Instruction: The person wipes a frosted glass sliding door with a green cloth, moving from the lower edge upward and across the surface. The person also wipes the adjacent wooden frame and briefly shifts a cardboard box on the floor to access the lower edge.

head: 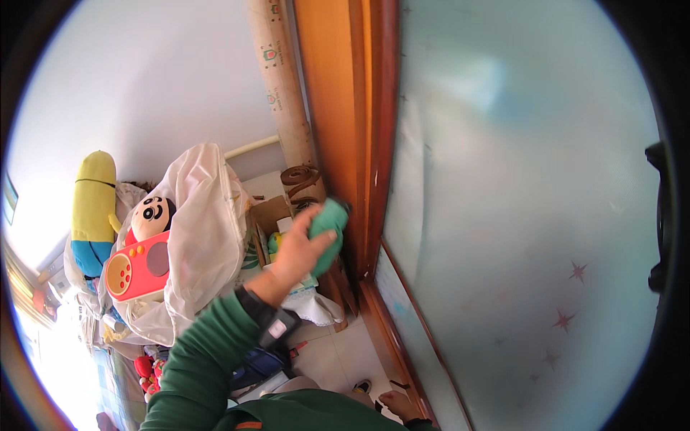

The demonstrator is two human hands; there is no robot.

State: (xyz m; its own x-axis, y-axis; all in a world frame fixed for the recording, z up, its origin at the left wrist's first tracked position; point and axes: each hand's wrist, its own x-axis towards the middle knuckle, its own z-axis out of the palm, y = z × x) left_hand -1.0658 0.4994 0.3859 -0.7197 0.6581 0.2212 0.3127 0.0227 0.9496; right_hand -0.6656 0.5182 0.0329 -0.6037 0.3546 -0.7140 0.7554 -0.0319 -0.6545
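My left hand (294, 253) is gripping a bunched green cloth (330, 229) between thumb and fingers. The cloth is slightly blurred and appears against or just in front of the brown wooden door frame (334, 118); whether it touches the wood I cannot tell. A dark wrist device (277, 326) is strapped over the green sleeve on that arm. Low in the view, my right hand (399, 405) is beside the lower wooden frame, its fingers curled. What it may hold is hidden. To the right stands a large frosted glass panel (528, 188) with star-shaped marks.
An open cardboard box (269, 213) with small items stands behind my left hand. Beside it are a clear plastic bag (202, 226) over a red toy (143, 266) and a yellow-and-blue plush toy (94, 210). A tall wrapped roll (280, 81) leans near the frame. Below is the tiled floor (334, 355).
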